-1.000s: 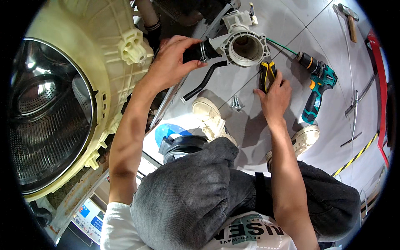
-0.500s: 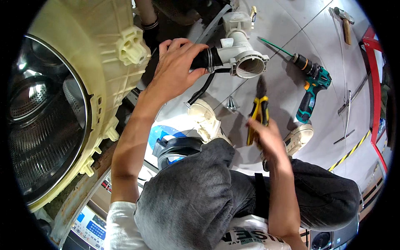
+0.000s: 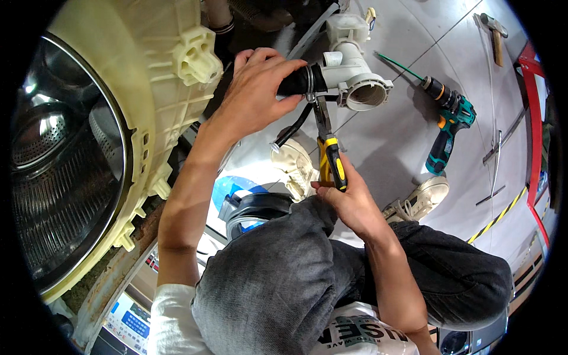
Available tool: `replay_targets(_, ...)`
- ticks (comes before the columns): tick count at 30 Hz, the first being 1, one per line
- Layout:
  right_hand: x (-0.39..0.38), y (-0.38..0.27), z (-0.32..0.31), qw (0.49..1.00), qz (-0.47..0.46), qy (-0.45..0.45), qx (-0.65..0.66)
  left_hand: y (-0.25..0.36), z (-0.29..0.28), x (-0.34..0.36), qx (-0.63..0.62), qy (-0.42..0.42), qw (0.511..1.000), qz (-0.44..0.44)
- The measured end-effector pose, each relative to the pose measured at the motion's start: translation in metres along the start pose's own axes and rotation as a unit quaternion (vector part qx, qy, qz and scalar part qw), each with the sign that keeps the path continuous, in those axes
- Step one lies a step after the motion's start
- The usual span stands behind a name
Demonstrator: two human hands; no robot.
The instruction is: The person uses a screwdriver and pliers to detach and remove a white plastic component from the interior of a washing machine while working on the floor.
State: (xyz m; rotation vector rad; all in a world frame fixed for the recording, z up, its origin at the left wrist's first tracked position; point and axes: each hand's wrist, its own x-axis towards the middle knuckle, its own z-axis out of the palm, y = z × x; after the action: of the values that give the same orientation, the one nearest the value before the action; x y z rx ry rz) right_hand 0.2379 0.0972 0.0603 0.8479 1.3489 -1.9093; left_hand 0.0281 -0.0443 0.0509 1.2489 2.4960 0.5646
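My left hand (image 3: pixel 257 89) is wrapped round a thick black rubber hose (image 3: pixel 294 81) fitted over the side pipe of a white plastic drain pump housing (image 3: pixel 349 72). A metal hose clamp (image 3: pixel 310 81) rings the hose end. In my right hand (image 3: pixel 352 198) is a pair of pliers (image 3: pixel 329 148) with yellow and black handles. Their jaws reach up to the lower side of the clamp; whether they grip it I cannot tell. A thinner black tube (image 3: pixel 294 126) hangs below the hose. The housing's round opening faces toward me.
At the left stands a cream washing machine tub (image 3: pixel 160 106) with a steel drum (image 3: pixel 65 160). On the tiled floor to the right lie a green cordless drill (image 3: pixel 448 124) and a hammer (image 3: pixel 494 38). A red metal frame (image 3: pixel 532 118) borders the right side.
My right hand has brought the pliers up and to the left, from below the housing's opening to the clamp. The left hand and the pump housing have shifted slightly right in view.
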Motion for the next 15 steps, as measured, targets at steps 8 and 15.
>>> replay_targets(8,-0.01,-0.018,-0.005,0.999,0.013,-0.019,-0.047,0.002,-0.001,-0.001,0.018,-0.027,0.999,-0.007)
replay_targets(15,-0.005,-0.017,-0.006,0.998,0.041,0.013,-0.039,0.004,-0.001,0.0,0.029,-0.035,0.999,0.006)
